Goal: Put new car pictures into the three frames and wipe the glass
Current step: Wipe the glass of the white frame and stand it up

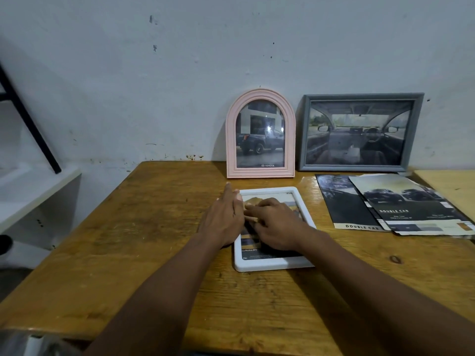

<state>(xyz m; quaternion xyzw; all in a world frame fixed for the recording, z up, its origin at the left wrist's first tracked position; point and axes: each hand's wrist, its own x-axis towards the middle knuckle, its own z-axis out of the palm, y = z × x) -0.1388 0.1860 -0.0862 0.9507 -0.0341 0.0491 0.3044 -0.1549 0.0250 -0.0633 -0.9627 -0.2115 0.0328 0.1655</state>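
Observation:
A white rectangular frame [272, 264] lies flat on the wooden table [133, 227] with a car picture in it. My left hand [223, 217] rests with straight fingers on the frame's left edge. On the picture lies my right hand [275, 227], its fingers bent and its fingertips pressing near the left side. A pink arched frame [260, 134] with a dark pickup picture stands against the wall. Beside it on the right a grey rectangular frame [361, 132] shows a car interior.
Several dark car brochures [390, 204] lie spread on the table to the right of the white frame. A second, lighter table [449, 186] adjoins at the far right. A white shelf [33, 191] and a black slanted bar [28, 119] stand to the left.

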